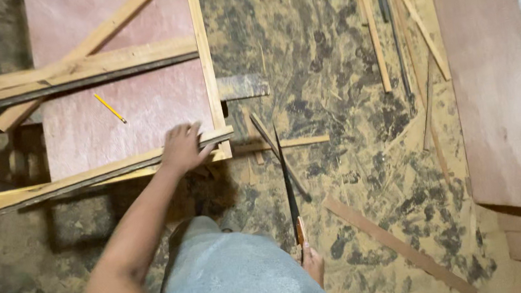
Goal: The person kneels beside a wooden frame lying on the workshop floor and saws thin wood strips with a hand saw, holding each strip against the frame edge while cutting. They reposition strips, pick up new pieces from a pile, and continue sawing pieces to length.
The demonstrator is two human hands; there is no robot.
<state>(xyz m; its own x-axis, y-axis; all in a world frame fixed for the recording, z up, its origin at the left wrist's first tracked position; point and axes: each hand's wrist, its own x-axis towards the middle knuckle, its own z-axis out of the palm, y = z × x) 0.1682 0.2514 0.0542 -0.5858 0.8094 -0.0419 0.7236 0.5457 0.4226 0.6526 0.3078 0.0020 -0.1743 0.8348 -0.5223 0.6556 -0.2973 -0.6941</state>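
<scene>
Wood is pinned under my left hand — its palm pressing flat on the long batten across the pink panel's near edge — while my right hand is closing around the handsaw, no cut showing yet.

I saw the left hand pressing flat on a wooden strip across the pink panel. The right hand gripped a handsaw, blade pointing away over the sawdust floor.
</scene>
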